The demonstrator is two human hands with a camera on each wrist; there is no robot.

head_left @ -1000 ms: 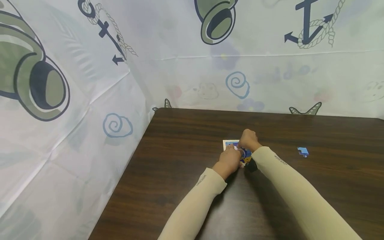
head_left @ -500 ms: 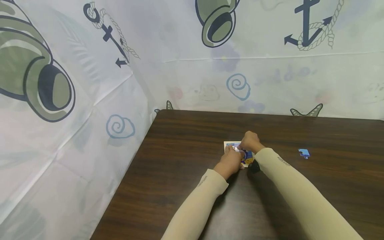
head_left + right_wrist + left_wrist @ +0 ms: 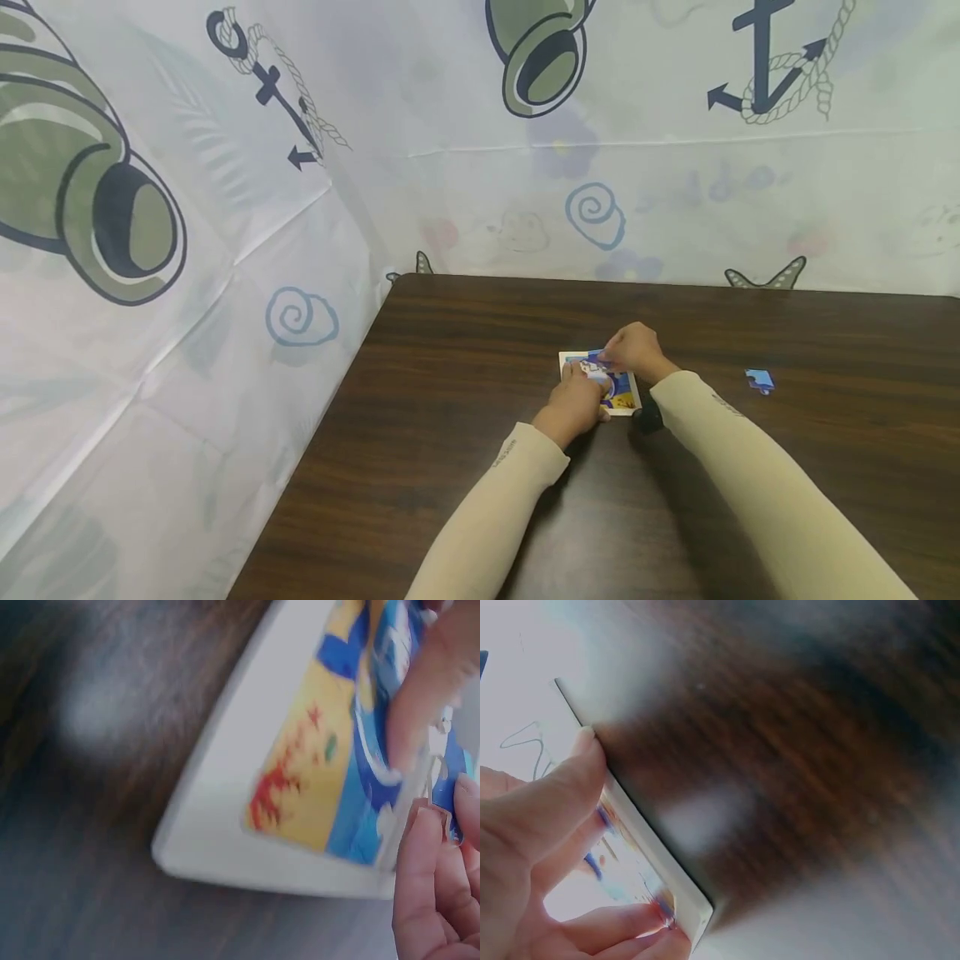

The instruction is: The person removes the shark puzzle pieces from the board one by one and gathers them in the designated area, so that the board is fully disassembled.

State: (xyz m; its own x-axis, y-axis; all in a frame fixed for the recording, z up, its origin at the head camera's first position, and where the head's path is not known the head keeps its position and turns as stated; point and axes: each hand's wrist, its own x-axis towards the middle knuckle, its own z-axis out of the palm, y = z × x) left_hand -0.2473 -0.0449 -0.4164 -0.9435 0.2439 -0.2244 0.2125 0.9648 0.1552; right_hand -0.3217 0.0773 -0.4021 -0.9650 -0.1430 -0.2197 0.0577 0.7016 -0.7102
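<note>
A small jigsaw puzzle board [image 3: 622, 412] with a pale frame lies on the dark wooden table. Its picture shows blue, yellow and red areas. My left hand [image 3: 573, 404] holds it from the near left, thumb at the frame's edge and fingers bent over the picture, as the left wrist view shows. At the board's upper right, my right hand [image 3: 633, 348] pinches a blue puzzle piece [image 3: 444, 787] between thumb and fingers. The piece is tilted over the picture; its contact with the board is partly hidden. Both hands cover parts of the picture.
A loose blue puzzle piece [image 3: 760, 381] lies on the table [image 3: 825, 467] to the right of the board. White patterned cloth [image 3: 480, 200] hangs behind the table and along its left side.
My right hand has shifted slightly right and lifted, uncovering the board's right side and a blue piece at its fingertips. My left hand stays nearly in place on the board.
</note>
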